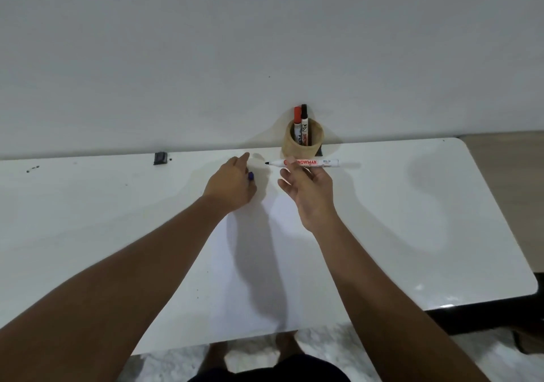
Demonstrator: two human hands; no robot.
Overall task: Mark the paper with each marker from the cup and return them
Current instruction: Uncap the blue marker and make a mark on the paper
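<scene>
Your right hand (306,187) has the marker (306,163) pinched in its fingertips, uncapped, tip pointing left, held level above the bench (412,219) just in front of the cup (303,140). Your left hand (232,184) is curled around the cap (250,175); only a bit of dark blue shows past the fingers, so the cap is a guess. The hands are apart, near each other over the top edge of the paper (256,278).

The cup sits at the bench's back edge against the wall, with 2 markers upright in it: red (297,121) and black (304,122).

The paper lies flat between your arms. No marks on it that I can see, though it's partly in arm shadow.

Step in hand, my read: marker 1 of 3 is uncapped and not yet on the paper.

The next move calls for:
- rotating the marker tip-down and lowering it onto the paper
- a short stroke with light pressure, since nothing is pinning the sheet and it may slide
- keeping the cap in your left hand for recapping
- then setting the marker back in the cup
</scene>
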